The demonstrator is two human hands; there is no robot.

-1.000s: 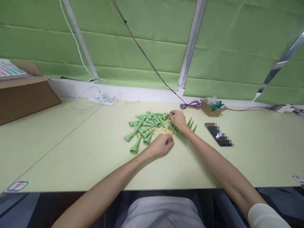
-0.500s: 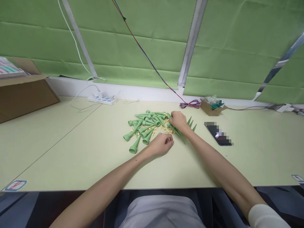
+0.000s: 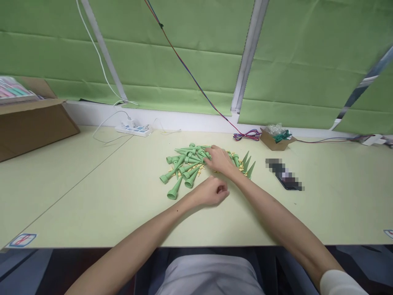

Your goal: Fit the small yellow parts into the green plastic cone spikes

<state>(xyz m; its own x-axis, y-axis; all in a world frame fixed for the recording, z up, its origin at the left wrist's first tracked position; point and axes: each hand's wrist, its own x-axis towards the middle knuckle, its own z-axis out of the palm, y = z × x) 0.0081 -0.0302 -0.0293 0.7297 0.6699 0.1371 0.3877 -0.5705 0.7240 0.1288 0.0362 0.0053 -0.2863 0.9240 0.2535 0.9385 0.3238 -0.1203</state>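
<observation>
Several green plastic cones lie in a loose pile on the pale table, with small yellow pieces among them. My right hand reaches over the middle of the pile, its fingers apart and touching the green cones there. In front of the pile my left hand rests on the table with its fingers curled; whatever they may hold is hidden. More green spikes stick out at the right of the pile.
A cardboard box stands at the far left, and a white power strip is at the back. On the right are a small cardboard box with plastic bags and a dark phone. Coiled wire lies behind the pile.
My right hand has moved left over the pile, uncovering green and yellow pieces on its right side. My left hand has shifted slightly right and stays curled.
</observation>
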